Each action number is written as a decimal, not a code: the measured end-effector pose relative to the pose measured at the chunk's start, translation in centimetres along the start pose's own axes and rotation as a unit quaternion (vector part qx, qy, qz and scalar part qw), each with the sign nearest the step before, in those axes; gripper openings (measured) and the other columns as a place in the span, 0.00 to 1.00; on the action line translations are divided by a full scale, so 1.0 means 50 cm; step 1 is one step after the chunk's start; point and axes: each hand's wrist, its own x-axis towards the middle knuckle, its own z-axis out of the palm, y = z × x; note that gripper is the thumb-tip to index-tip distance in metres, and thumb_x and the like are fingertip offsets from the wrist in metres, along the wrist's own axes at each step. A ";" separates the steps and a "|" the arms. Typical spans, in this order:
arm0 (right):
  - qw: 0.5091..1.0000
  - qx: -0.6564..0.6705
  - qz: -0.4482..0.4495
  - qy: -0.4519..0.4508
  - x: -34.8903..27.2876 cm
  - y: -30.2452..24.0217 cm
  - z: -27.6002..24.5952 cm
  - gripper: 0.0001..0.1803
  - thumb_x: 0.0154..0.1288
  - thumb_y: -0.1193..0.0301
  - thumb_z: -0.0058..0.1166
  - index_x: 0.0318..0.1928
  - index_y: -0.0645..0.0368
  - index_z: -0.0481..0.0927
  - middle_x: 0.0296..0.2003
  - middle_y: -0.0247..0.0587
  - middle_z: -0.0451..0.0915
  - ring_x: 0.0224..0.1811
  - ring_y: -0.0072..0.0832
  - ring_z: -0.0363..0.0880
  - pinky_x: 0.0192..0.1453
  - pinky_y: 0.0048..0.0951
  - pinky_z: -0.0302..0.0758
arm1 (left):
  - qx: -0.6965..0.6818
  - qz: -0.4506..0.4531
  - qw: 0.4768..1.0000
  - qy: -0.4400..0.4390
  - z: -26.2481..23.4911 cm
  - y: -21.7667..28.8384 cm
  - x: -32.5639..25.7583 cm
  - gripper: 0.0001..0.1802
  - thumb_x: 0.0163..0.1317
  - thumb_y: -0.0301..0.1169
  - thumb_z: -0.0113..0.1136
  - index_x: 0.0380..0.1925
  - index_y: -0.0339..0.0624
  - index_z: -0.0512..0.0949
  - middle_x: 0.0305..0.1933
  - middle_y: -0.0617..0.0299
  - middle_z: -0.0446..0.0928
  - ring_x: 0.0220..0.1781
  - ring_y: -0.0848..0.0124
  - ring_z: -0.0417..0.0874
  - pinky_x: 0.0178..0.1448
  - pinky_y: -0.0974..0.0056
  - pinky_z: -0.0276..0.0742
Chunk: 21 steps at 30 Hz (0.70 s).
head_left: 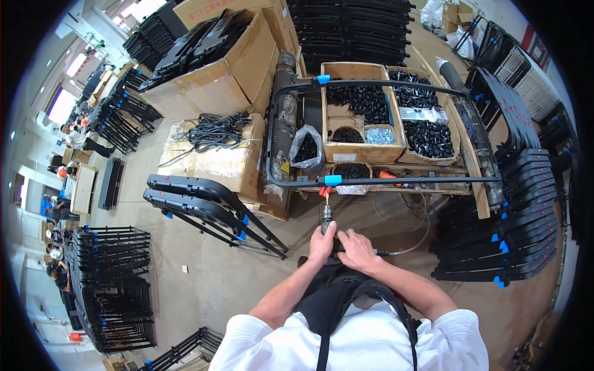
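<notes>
Both my hands hold a drill in front of my waist. My left hand (pixel 321 243) is closed round its body, just behind the metal chuck of the drill (pixel 327 212). My right hand (pixel 359 250) is wrapped over the rear of the drill, where a thin hose (pixel 402 250) comes out; its grip is partly hidden. The drill points away from me, its reddish tip close to the near bar of a black tubular frame (pixel 421 180). That frame lies across the workbench, with a blue clip (pixel 333 180) on the near bar and another (pixel 323 80) on the far bar.
Inside the frame stand cardboard boxes of black plastic parts (pixel 362 102) and silver screws (pixel 379 135), beside a plastic bag (pixel 307 147). Cables (pixel 213 133) lie on a carton at left. Black frames lean nearby (pixel 210 204) and stack at right (pixel 507 216). People work far left.
</notes>
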 end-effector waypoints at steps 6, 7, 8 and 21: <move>0.999 -0.004 0.032 0.018 -0.002 0.028 -0.027 0.43 0.55 0.65 0.69 0.70 0.66 0.67 0.52 0.61 0.81 0.54 0.58 0.83 0.60 0.54 0.80 | 0.018 0.025 0.999 -0.012 0.038 0.033 0.002 0.29 0.75 0.56 0.63 0.41 0.36 0.82 0.33 0.62 0.79 0.37 0.71 0.76 0.44 0.59 0.75; 0.999 0.000 0.033 0.017 -0.006 0.026 -0.031 0.43 0.55 0.65 0.69 0.70 0.67 0.67 0.52 0.62 0.81 0.54 0.58 0.83 0.61 0.54 0.80 | 0.020 0.026 0.999 -0.013 0.039 0.031 0.004 0.29 0.75 0.56 0.63 0.41 0.36 0.82 0.33 0.62 0.79 0.37 0.71 0.76 0.44 0.59 0.75; 0.999 0.003 0.034 0.016 -0.008 0.024 -0.034 0.44 0.56 0.65 0.69 0.71 0.67 0.67 0.53 0.62 0.81 0.55 0.59 0.83 0.61 0.54 0.80 | 0.023 0.028 0.999 -0.012 0.039 0.029 0.005 0.29 0.75 0.56 0.63 0.42 0.35 0.82 0.34 0.62 0.79 0.37 0.71 0.76 0.45 0.59 0.75; 0.999 0.021 0.036 0.012 0.004 0.051 -0.032 0.45 0.56 0.65 0.70 0.70 0.71 0.65 0.52 0.65 0.83 0.55 0.59 0.84 0.62 0.53 0.80 | 0.041 0.045 0.998 -0.002 0.052 0.028 0.019 0.28 0.75 0.54 0.63 0.43 0.35 0.80 0.31 0.62 0.79 0.35 0.71 0.76 0.42 0.58 0.75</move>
